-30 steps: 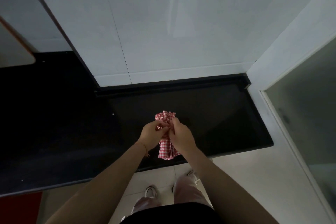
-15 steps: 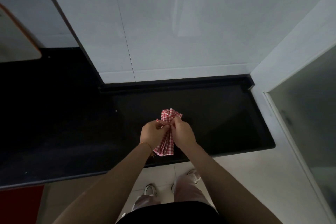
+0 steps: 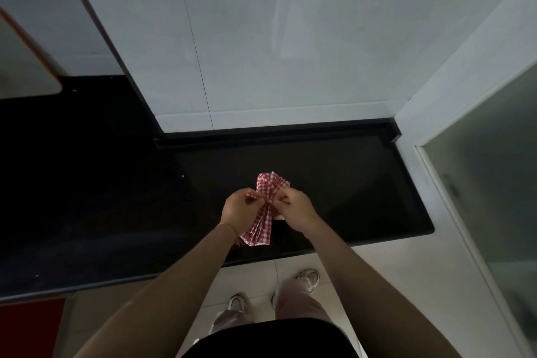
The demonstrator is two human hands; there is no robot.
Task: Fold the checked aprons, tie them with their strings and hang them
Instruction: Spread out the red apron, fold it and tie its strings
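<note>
Pinching bunched apron [image 3: 260,218]: left hand [image 3: 239,211], right hand [image 3: 295,208] (strings hidden by fingers).

Apron [image 3: 263,212] betw. both hands, above counter [image 3: 348,183] (wall [image 3: 290,52] behind).

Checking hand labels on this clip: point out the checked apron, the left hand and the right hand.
checked apron [image 3: 259,231]: head view, lower folded end below the hands.
left hand [image 3: 238,209]: head view, back of the hand.
right hand [image 3: 296,208]: head view, back of the hand.

No readable text, labels, brands or numbers anywhere.
</note>
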